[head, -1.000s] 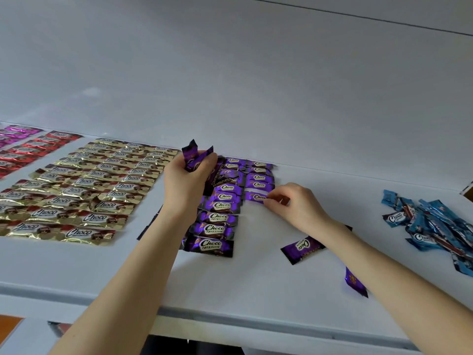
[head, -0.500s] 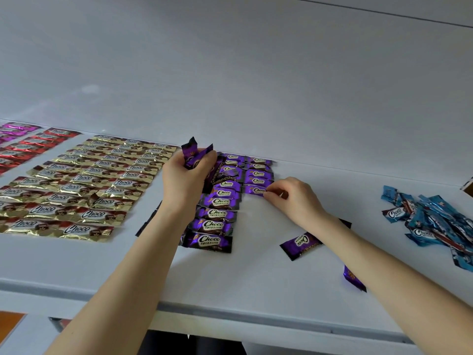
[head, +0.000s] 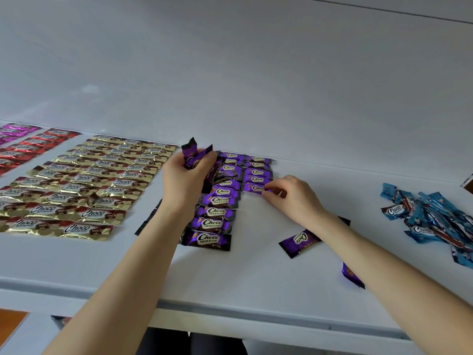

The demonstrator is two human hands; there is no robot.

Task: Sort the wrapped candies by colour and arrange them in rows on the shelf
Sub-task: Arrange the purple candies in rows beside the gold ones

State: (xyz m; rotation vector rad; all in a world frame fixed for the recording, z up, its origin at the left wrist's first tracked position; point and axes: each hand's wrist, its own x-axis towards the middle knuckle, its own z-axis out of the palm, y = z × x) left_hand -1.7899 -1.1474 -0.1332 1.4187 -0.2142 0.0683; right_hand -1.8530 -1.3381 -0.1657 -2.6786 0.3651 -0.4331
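A: At the near end of the right purple column [head: 257, 172], the right hand [head: 291, 198] has thumb and forefinger pinched on the right-hand tip of a purple candy [head: 253, 187], which lies flat on the white shelf [head: 256, 283].
B: Which way does it lie from that pinch?
A: Straight off to the left of the fingertips, long axis running left to right, in line with those behind it. Any squaring-up looks like a small slide along the wrapper's own length.
B: And the left hand [head: 188, 180]?
A: Clenched round a bunch of purple candies [head: 195, 156], wrapper ends poking up above the fingers, over the far part of the left purple column [head: 217, 208].
B: So who feeds the next slot?
A: My call is the right. The free spot is just this side of the pinched candy, under that hand, while the stock sits across the full column to its left. A loose purple candy [head: 299, 240] lies slanted beside the right forearm too.
B: The rest?
A: Gold candies [head: 84, 185] in rows at left, blue candies [head: 435, 219] heaped at right, unsorted
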